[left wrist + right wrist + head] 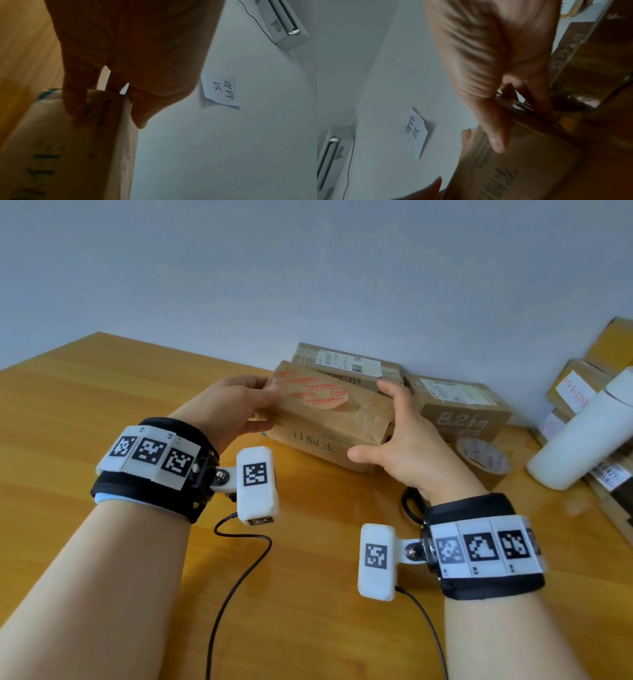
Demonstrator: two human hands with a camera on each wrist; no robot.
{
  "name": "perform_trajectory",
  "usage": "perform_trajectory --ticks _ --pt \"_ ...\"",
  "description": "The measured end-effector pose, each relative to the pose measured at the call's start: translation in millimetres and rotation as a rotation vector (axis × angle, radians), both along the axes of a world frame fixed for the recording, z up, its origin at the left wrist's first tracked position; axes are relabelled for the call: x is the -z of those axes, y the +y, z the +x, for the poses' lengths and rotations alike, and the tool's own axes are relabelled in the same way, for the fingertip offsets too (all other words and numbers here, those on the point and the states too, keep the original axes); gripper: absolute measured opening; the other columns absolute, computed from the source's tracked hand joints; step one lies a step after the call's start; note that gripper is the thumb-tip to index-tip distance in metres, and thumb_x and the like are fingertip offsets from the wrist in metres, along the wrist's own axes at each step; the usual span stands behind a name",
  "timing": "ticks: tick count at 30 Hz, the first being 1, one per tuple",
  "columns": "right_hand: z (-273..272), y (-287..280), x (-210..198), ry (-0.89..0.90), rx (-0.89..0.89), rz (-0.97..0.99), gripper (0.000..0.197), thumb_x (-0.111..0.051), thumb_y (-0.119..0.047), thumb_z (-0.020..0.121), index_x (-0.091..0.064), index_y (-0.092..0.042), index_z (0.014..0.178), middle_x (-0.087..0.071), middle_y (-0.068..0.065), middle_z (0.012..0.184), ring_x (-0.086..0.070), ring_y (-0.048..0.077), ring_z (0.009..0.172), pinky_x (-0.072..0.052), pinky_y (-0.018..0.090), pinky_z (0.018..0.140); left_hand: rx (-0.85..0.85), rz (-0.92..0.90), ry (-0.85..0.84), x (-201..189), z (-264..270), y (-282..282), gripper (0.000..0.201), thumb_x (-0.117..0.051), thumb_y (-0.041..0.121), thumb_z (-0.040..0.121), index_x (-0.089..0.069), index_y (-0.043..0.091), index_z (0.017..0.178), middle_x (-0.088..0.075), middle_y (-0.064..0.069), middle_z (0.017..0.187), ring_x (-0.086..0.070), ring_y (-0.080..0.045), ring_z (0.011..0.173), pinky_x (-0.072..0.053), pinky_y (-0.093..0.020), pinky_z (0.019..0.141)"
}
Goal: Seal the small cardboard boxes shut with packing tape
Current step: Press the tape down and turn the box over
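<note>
The table (102, 412), a glossy orange-brown wood top, is pushed up against a plain pale wall (308, 268) where a paper note (221, 90) is stuck. On it, near the far edge, the box (329, 412) is held tilted off the surface, just in front of two more boxes. It's gripped at its left end by the left hand (233, 409), thumb on top, and clasped at its right end by the right hand (407, 440), fingers curled over the far edge. The tape roll (484, 455) is left lying flat just to the right, untouched. Risk-wise: the crinkly taped top looks slick, so the box could probably be dropped, or the stack behind could get knocked if it's swung back.
</note>
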State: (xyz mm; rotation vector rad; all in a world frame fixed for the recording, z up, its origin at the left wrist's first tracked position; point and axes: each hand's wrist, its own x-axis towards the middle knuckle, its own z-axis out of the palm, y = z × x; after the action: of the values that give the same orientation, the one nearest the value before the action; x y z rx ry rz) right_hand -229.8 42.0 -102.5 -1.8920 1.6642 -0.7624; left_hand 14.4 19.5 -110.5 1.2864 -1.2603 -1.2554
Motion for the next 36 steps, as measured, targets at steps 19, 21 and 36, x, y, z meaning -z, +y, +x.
perform_trajectory --ticks 19,21,36 --pt "-16 -6 -4 -0.733 -0.031 0.053 0.042 -0.056 -0.018 0.102 -0.058 -0.047 0.133 -0.069 -0.006 0.130 -0.069 0.013 0.116 -0.055 0.045 0.095 0.150 -0.262 0.341 -2 14 2 0.046 -0.067 -0.006 0.075 -0.059 0.020 0.112 -0.053 -0.021 0.134 -0.066 -0.034 0.109 -0.055 -0.044 0.095" --pt "-16 -7 -2 -0.715 -0.035 0.060 0.046 -0.054 -0.017 0.104 -0.055 -0.047 0.138 -0.068 -0.008 0.132 -0.066 0.013 0.121 -0.051 0.046 0.100 0.182 -0.283 0.353 -2 12 1 0.051 -0.069 -0.007 0.073 -0.055 0.021 0.114 -0.056 -0.018 0.131 -0.066 -0.029 0.107 -0.055 -0.040 0.094" --pt "-10 -8 7 -0.374 0.055 0.101 0.075 -0.064 0.008 0.094 -0.045 -0.050 0.138 -0.067 0.002 0.123 -0.068 0.019 0.112 -0.062 0.038 0.090 0.279 -0.466 0.148 -11 -4 1 0.124 -0.078 -0.011 0.055 -0.023 0.041 0.154 -0.044 0.009 0.149 -0.046 -0.018 0.135 -0.048 -0.042 0.101"
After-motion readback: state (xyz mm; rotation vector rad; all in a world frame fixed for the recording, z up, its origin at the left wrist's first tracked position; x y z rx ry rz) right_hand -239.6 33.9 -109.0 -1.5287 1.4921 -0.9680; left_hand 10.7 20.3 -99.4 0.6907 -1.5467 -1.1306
